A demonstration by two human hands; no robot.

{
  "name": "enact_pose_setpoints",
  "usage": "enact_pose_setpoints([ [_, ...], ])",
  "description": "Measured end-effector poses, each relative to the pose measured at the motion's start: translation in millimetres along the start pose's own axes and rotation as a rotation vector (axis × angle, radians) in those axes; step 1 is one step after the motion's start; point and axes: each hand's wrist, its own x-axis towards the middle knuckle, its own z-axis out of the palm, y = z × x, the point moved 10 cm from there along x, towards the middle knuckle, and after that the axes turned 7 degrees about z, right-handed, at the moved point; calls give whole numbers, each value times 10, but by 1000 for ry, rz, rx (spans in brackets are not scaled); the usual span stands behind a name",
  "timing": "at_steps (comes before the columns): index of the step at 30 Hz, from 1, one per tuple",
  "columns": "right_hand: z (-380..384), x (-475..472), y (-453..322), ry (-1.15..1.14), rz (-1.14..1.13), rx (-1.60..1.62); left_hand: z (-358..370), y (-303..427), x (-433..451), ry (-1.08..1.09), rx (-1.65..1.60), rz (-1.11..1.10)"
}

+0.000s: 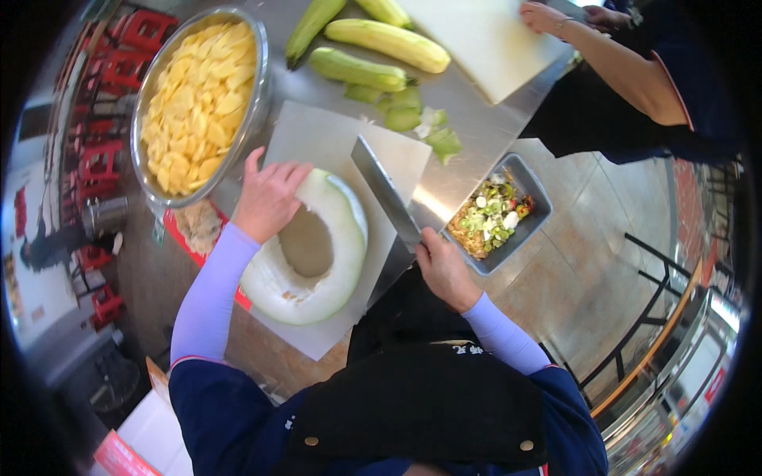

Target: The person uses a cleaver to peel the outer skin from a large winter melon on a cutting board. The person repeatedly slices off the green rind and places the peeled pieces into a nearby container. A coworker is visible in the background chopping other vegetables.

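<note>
A thick, hollowed ring of pale winter melon [342,256] lies on a white cutting board [381,143]. My left hand [271,193] rests on the ring's upper left part, fingers over its rim and thumb side hard to make out. In my right hand [443,268] is the handle of a cleaver [386,190]. Its broad blade points up and to the left, right of the melon and apart from it. Green peel pieces [405,113] lie beyond the board on the steel table [476,143].
Sliced potatoes fill a large steel bowl [262,77] at upper left. Several peeled or pale green gourds [387,44] lie at the top. A grey bin [539,220] of scraps stands right of the table. Another person's hand [540,18] is at a second cutting board [500,77].
</note>
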Motion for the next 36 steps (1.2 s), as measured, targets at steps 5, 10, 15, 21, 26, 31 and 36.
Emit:
enact_pose_setpoints([
  [5, 180, -169, 139, -79, 89, -31, -9, 77, -55, 42, -18, -28],
  [10, 89, -250, 6, -3, 59, -18, 80, 81, -103, -47, -70, -99],
  [15, -240, -269, -462, 129, 20, -187, -206, 190, -161, 103, -109, -62],
  [21, -325, -300, -1090, -13, -182, -464, -324, 472, -279, 329, -331, 34],
  [26, -276, -367, -1327, -143, -269, -553, -102, 547, -245, 272, -314, 56],
  [31, -179, -388, -1317, -205, -243, -574, -49, 500, -270, 280, -299, 41],
  [36, -149, -406, -1303, -222, -225, -555, 37, 485, -296, 283, -319, 60],
])
